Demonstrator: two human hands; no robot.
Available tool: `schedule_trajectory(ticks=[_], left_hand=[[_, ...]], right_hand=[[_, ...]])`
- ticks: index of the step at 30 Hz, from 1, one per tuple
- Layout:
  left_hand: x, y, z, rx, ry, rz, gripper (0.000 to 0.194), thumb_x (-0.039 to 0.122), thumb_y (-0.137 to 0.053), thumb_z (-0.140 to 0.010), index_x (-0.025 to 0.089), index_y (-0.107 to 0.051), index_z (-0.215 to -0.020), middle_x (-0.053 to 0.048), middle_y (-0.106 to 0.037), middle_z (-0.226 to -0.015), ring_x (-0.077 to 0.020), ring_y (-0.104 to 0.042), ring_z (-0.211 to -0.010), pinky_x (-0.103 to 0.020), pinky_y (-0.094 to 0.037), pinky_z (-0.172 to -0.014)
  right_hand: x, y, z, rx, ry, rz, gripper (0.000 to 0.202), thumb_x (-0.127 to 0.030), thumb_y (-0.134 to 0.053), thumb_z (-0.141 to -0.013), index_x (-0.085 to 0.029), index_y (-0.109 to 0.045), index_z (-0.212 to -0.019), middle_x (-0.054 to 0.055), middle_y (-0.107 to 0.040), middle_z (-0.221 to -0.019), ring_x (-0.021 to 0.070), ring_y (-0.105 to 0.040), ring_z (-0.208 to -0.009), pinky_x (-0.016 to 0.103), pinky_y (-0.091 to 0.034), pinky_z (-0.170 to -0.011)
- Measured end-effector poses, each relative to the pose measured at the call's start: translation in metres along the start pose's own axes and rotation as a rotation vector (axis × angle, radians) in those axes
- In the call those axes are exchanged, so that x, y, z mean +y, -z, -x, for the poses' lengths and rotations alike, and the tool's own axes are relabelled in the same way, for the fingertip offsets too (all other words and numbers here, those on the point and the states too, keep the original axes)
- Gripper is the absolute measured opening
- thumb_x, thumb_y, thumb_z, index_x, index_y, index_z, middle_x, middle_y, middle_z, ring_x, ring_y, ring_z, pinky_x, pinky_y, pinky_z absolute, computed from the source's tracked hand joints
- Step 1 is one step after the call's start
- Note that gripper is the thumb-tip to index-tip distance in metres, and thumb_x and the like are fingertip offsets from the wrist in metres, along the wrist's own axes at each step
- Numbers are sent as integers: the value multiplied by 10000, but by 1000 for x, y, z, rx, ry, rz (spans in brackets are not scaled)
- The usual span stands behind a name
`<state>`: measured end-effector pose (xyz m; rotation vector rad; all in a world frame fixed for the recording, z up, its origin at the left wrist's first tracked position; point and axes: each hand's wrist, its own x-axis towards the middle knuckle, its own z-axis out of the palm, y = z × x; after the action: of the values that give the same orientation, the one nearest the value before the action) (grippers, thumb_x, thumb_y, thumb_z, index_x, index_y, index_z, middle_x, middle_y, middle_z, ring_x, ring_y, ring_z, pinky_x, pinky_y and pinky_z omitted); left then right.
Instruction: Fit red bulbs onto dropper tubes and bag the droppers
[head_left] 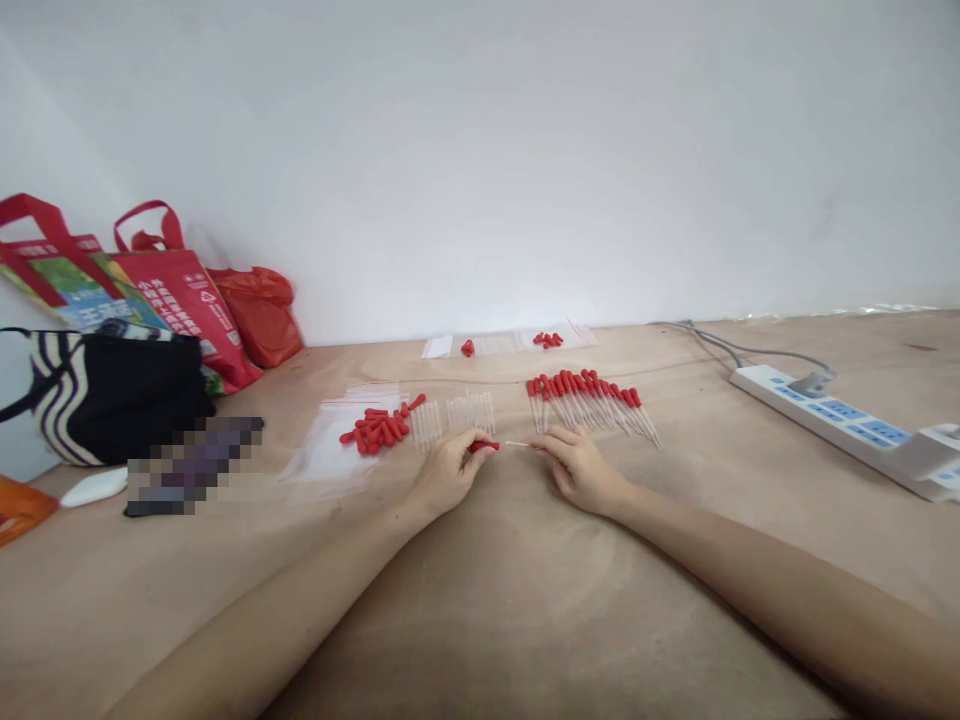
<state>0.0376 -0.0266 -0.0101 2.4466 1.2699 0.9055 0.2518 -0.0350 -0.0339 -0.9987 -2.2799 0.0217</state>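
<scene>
My left hand [453,470] pinches a red rubber dropper bulb [486,445], its open end facing right. Between the fingers of my right hand [579,470] is a thin clear dropper tube [517,444], its tip pointing at the bulb with a small gap between them. Loose red bulbs [379,430] lie heaped on clear plastic bags [322,450] to the left. Bare clear tubes [450,415] lie in two rows just beyond my left hand. Beyond my right hand, droppers with red bulbs on their tubes [592,400] lie side by side in a slanting row.
More bulbs [548,340] and tubes lie on bags near the wall. A white power strip [847,420] with plugs and grey cords is at the right. Shopping bags [180,310], a black bag [135,395], a white object [94,487] and a blurred-out dark item [199,468] stand or lie left.
</scene>
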Motion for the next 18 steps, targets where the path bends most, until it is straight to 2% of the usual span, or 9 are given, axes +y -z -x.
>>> schedule_trajectory(ticks=[9,14,18], left_hand=[[1,-2,2,-9,-36,59,112,229,-443,-839,185,-542,-866,16,-609,-744,-121,-567,-676,-229,-420,-636],[3,-1,2,-34,-124,71,152,220,-430,-846,181,-569,-892,-15,-634,-842,-137,-574,-779,-245,-417,-692],[4,0,3,-34,-203,-27,175,244,-425,-853,191,-590,-835,-14,-650,-824,-153,-561,-769,-296,-375,-727]], right_hand=[[-3,-2,-1,-15,-3,-57,248,-140,-355,-838,-175,-538,-1001,61,-581,-840,148,-508,-742,305,-332,-694],[-2,-1,-1,-29,13,-67,272,-154,-374,-839,-207,-551,-1040,49,-596,-835,136,-518,-733,302,-301,-699],[-2,3,-2,-57,42,-15,246,-183,-397,-837,-215,-581,-996,31,-600,-788,127,-518,-722,304,-262,-704]])
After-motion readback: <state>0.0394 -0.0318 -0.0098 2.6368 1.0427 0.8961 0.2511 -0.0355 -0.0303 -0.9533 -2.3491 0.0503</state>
